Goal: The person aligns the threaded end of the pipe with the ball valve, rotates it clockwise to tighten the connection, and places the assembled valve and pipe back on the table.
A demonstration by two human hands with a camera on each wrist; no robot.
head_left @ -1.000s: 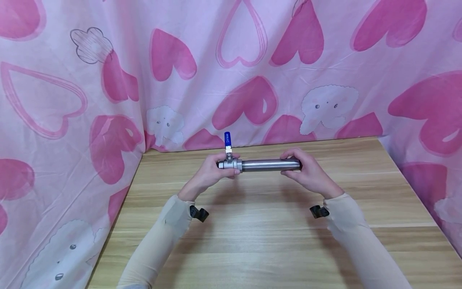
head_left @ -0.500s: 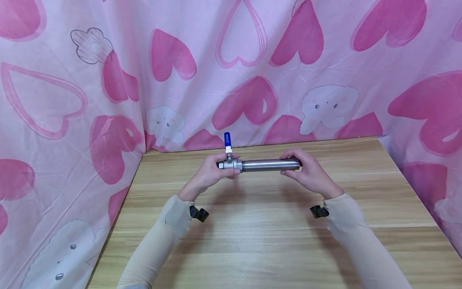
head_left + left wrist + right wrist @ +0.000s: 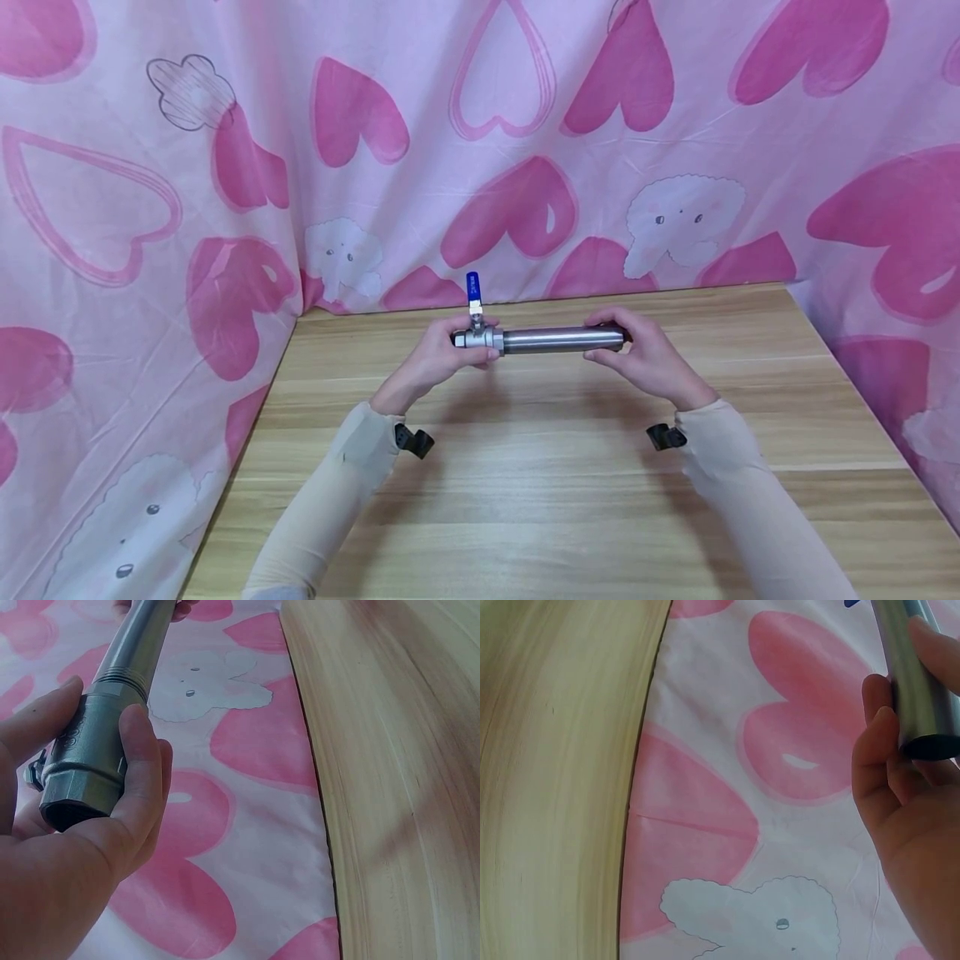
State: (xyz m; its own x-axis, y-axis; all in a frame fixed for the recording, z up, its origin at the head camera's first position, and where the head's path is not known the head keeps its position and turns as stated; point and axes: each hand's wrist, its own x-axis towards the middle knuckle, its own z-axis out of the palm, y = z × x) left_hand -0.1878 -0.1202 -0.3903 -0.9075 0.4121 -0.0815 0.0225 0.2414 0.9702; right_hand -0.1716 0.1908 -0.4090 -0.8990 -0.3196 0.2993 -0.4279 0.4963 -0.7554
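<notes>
A steel ball valve with a blue lever handle is joined to a smooth metal pipe. My left hand grips the valve body, thumb on the near side and fingers behind. In the left wrist view, threads show where pipe and valve meet, and the valve's free end is an open hex mouth. My right hand holds the pipe's other end between thumb and fingers. That end is open and dark inside in the right wrist view. The assembly lies level above the table, lever pointing away.
A wood-grain table lies under both hands, with their shadows on it. Pink heart-print cloth hangs behind the table and along both sides. Black wrist cameras sit on both sleeves.
Both hands keep the same hold on the valve and pipe. The right hand and pipe end have shifted only slightly, and the whole view has moved a touch.
</notes>
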